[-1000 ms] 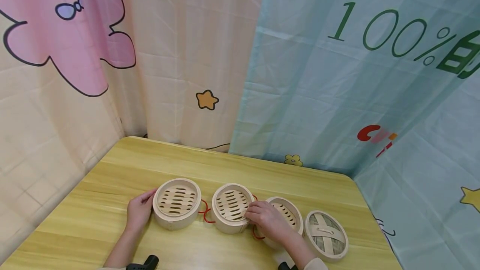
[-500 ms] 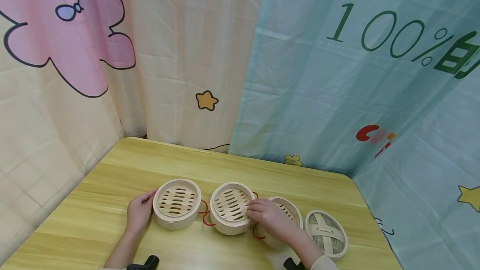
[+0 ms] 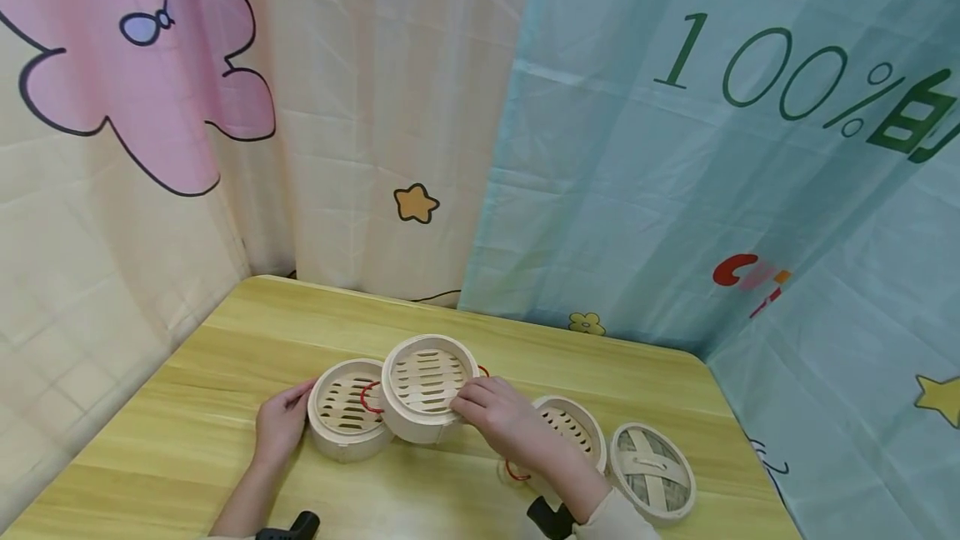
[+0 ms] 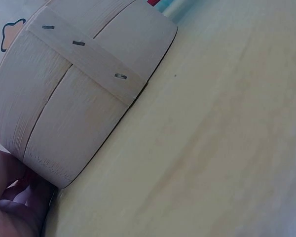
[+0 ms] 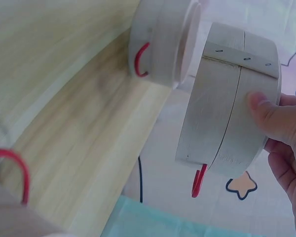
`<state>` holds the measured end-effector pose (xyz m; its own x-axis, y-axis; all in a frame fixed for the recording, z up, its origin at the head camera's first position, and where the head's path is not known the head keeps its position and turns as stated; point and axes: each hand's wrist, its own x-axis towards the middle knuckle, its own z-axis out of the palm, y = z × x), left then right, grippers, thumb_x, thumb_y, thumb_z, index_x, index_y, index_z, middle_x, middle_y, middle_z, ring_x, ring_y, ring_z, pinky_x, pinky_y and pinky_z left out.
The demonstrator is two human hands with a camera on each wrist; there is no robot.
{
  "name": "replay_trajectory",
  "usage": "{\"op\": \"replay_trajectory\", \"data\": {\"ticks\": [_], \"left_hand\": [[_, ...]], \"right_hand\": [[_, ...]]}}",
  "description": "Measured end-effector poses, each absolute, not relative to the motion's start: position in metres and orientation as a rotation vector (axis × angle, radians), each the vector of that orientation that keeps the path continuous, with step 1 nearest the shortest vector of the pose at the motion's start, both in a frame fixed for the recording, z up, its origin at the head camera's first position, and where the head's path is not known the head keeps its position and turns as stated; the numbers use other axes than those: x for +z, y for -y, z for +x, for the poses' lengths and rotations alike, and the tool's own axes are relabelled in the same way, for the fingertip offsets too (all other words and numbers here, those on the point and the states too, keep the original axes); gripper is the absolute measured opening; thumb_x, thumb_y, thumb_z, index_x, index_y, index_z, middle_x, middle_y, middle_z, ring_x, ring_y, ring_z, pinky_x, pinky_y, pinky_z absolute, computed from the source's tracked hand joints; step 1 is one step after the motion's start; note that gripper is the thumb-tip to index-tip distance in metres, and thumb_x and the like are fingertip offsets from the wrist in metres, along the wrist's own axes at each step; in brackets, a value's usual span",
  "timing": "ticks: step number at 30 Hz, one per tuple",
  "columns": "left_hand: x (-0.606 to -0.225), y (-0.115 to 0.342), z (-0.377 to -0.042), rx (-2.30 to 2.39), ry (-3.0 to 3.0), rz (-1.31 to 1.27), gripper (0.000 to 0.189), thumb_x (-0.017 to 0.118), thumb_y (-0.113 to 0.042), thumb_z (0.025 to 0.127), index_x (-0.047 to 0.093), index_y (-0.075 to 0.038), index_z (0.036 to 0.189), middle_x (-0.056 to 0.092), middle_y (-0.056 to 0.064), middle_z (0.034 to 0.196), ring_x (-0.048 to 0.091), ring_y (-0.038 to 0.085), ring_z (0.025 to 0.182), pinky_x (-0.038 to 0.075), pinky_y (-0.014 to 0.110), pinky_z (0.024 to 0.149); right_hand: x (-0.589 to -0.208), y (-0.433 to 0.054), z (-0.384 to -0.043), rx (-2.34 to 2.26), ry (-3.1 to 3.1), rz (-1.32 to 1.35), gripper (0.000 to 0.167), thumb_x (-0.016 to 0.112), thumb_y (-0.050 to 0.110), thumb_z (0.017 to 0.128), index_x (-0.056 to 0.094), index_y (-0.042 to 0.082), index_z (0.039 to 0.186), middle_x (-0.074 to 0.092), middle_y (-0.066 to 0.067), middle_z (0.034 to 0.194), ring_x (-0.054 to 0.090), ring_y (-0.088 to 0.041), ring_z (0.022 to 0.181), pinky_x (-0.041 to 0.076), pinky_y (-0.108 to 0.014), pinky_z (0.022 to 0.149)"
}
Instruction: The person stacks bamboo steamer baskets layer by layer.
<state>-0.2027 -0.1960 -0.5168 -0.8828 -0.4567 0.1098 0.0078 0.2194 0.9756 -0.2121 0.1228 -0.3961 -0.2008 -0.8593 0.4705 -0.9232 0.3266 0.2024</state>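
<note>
Over table [image 3: 247,332]: raised steamer [image 3: 424,380], likely light, stiff, best held by wall [image 5: 212,111]; right hand [image 3: 501,419] pinching it, left hand [image 3: 280,426] gripping left steamer [image 3: 347,443].

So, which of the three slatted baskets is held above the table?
The middle basket, in the right grip; the left basket and the right basket, beside the lid, rest on the table.
</note>
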Motion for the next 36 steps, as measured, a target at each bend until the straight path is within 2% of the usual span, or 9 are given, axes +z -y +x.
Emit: {"op": "replay_trajectory", "data": {"ticks": [8,16,19,22,24,27,31,36], "left_hand": [[-0.516,0.195,-0.204,-1.66,2.154,0.411,0.024,0.054,-0.001,0.089,0.061,0.011,0.108,0.059,0.026,0.11,0.046,-0.016,0.082,0.04,0.006,0.071],[-0.515,0.195,-0.206,-1.607,2.204,0.41,0.025,0.055,-0.005,0.09,0.062,0.009,0.109,0.059,0.024,0.111,0.045,-0.015,0.082,0.038,0.004,0.069],[-0.515,0.196,-0.205,-1.565,2.227,0.415,0.025,0.056,-0.004,0.089,0.061,0.012,0.108,0.06,0.026,0.108,0.051,-0.006,0.083,0.037,0.005,0.067],[-0.514,0.197,-0.204,-1.506,2.248,0.425,0.025,0.056,-0.003,0.088,0.061,0.014,0.106,0.061,0.028,0.104,0.058,0.012,0.086,0.037,0.008,0.066],[-0.514,0.197,-0.202,-1.48,2.255,0.436,0.025,0.056,-0.003,0.088,0.062,0.014,0.104,0.062,0.028,0.101,0.058,0.023,0.089,0.037,0.01,0.067],[-0.513,0.197,-0.202,-1.467,2.255,0.444,0.024,0.056,-0.004,0.088,0.063,0.012,0.103,0.063,0.026,0.099,0.056,0.03,0.093,0.037,0.012,0.068],[-0.513,0.197,-0.201,-1.478,2.242,0.454,0.023,0.057,-0.004,0.087,0.065,0.011,0.102,0.064,0.025,0.098,0.056,0.027,0.092,0.037,0.013,0.068],[-0.513,0.197,-0.199,-1.466,2.234,0.481,0.02,0.058,-0.002,0.086,0.065,0.012,0.097,0.065,0.023,0.09,0.055,0.017,0.079,0.036,0.014,0.064]], "right_hand": [[-0.39,-0.095,-0.215,0.133,2.13,1.539,0.015,0.062,0.013,0.086,0.065,0.01,0.101,0.061,0.002,0.096,0.053,-0.015,0.097,0.039,-0.025,0.089],[-0.392,-0.07,-0.217,0.078,2.068,1.544,0.011,0.062,0.01,0.085,0.064,0.013,0.096,0.059,0.004,0.092,0.051,-0.014,0.094,0.038,-0.024,0.088],[-0.396,-0.061,-0.219,0.072,2.048,1.55,0.011,0.061,0.009,0.085,0.064,0.013,0.094,0.059,0.005,0.091,0.051,-0.014,0.094,0.038,-0.023,0.088],[-0.399,-0.054,-0.22,0.072,2.052,1.553,0.012,0.06,0.01,0.085,0.065,0.014,0.096,0.06,0.005,0.092,0.052,-0.014,0.095,0.037,-0.023,0.089],[-0.401,-0.05,-0.221,0.06,2.057,1.558,0.012,0.061,0.011,0.085,0.065,0.014,0.096,0.06,0.005,0.093,0.052,-0.013,0.095,0.037,-0.023,0.09],[-0.403,-0.044,-0.223,0.056,2.083,1.571,0.013,0.063,0.011,0.085,0.065,0.014,0.097,0.061,0.004,0.095,0.052,-0.013,0.096,0.036,-0.023,0.091],[-0.407,-0.039,-0.226,0.03,2.1,1.578,0.014,0.066,0.013,0.083,0.065,0.014,0.097,0.061,0.005,0.095,0.052,-0.012,0.096,0.035,-0.022,0.092],[-0.412,-0.035,-0.227,0.006,2.079,1.586,0.016,0.067,0.013,0.081,0.066,0.015,0.097,0.061,0.005,0.094,0.052,-0.012,0.096,0.035,-0.022,0.092]]}}
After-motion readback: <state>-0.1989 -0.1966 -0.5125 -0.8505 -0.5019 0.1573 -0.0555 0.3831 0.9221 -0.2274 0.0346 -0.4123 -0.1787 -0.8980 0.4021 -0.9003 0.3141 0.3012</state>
